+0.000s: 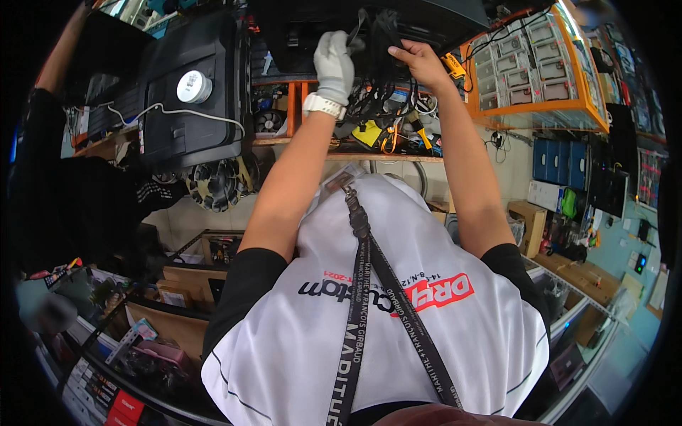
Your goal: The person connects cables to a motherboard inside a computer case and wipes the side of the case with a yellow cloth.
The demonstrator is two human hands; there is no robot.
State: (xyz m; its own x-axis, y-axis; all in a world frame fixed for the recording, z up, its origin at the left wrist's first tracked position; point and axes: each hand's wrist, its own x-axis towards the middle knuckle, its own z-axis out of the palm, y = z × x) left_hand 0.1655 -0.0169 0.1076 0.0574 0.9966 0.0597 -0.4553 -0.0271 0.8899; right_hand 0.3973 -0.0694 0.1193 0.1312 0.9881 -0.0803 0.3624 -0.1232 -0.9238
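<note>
Our left hand [332, 67], in a white glove, is bent nearly closed just in front of the black case [440, 25]; a blurred greyish strip [361, 27] shows at its fingertips, and we cannot tell whether it is gripped. Our right hand [425, 65], bare, has its thumb and fingers partly curled, with the thumb tip at the edge of a bundle of black cables [384, 34]; we cannot make out how firmly it has hold. The bundle hangs between our two hands, in front of the case, with loops trailing below it. On our left wrist we wear a white watch [325, 106].

Below the case, nearer to us, we see a yellow piece [366, 133] and a yellow-handled tool [419, 128] on the cluttered counter [398, 157]; a fan [270, 121] sits below the case's left end. Just right of the case we have another yellow tool [453, 66], and beyond it an orange-framed display cabinet [579, 78]. Left of the case stands a large black machine [192, 53], with a white round tub [195, 86] and a white cable [202, 111] on top.
</note>
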